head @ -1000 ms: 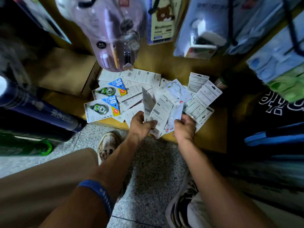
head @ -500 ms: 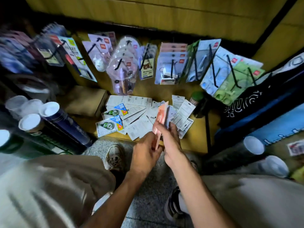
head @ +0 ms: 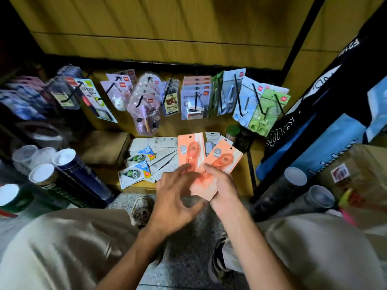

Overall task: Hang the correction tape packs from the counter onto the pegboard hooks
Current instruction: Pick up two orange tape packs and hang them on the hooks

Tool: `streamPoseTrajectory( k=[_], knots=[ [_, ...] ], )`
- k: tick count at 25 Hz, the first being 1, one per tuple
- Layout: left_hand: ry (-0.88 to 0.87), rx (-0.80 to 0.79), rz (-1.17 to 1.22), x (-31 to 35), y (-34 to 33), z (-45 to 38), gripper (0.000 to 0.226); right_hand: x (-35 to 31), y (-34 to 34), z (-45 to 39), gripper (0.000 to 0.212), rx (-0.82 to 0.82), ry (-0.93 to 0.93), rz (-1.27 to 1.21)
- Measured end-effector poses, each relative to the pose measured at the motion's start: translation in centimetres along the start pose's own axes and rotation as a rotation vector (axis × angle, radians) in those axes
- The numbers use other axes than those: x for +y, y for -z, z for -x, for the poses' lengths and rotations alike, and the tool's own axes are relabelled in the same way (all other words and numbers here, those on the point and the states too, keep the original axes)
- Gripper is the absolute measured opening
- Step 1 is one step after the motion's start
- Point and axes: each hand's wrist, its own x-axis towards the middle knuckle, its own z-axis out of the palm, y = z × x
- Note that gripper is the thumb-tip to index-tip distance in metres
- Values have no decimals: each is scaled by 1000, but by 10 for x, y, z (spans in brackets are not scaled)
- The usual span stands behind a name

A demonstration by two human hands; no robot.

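Observation:
Two orange correction tape packs (head: 191,149) (head: 224,158) are fanned face up above the counter's front edge. My right hand (head: 225,190) grips their lower ends, thumb on top. My left hand (head: 176,191) is blurred, its fingers spread, fingertips against the left orange pack. More packs (head: 161,158) lie on the yellow counter (head: 240,178), mostly white backs up, with two green-and-blue ones (head: 134,174) face up at the left. Black pegboard hooks (head: 237,88) on the back wall carry rows of hanging stationery packs.
A brown cardboard box (head: 104,147) sits left of the pile. Capped tubes (head: 79,174) lean at the left, grey ones (head: 278,189) at the right beside dark and blue bags (head: 326,147). My knees and shoes (head: 141,210) are below the counter edge.
The view tilted up, bringing the hooks into sight. The packs lifted off the counter and turned from white backs to orange fronts, now fanned apart; my left hand has loosened from them.

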Motion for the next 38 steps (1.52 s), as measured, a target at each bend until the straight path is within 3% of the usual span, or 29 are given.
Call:
streamPoseTrajectory(
  k=[3, 5, 6, 9, 12, 15, 18, 21, 24, 26, 29, 33, 35, 38],
  knots=[
    [391, 133, 710, 6, 0, 0, 93, -15, -3, 8, 29, -112, 53, 43],
    [651, 156, 1239, 13, -1, -11, 92, -20, -5, 12, 37, -129, 112, 124],
    [723, 144, 1336, 15, -1, -16, 85, -21, -7, 15, 37, -115, 147, 173],
    [791, 123, 1229, 24, 1, -27, 63, -18, -13, 18, 35, 38, 241, 220],
    [780, 166, 1155, 30, 4, -34, 53, -17, -15, 12, 37, 167, 216, 85],
    [794, 207, 1184, 33, 7, -41, 44, -24, -16, 5, 41, 156, 121, -132],
    [869, 252, 1290, 30, 9, -48, 33, -36, -8, -3, 17, 183, 292, -213],
    [910, 272, 1381, 26, 12, -59, 19, -50, -4, -5, 25, 135, 363, -210],
    [800, 275, 1461, 30, 14, -69, 22, -57, 1, -4, 26, 115, 328, -143],
    [725, 266, 1431, 35, 16, -75, 35, -62, 7, 1, 28, 135, 354, 54],
    [646, 272, 1379, 41, 21, -87, 35, -82, 13, 13, 34, 168, 588, 393],
    [625, 299, 1397, 52, 26, -101, 25, -132, 17, 29, 23, 177, 851, 182],
    [655, 311, 1359, 61, 25, -108, 21, -149, 18, 35, 17, 149, 817, 173],
    [654, 252, 1278, 78, 16, -119, 19, -163, 13, 37, 12, 23, 692, 353]
  ],
)
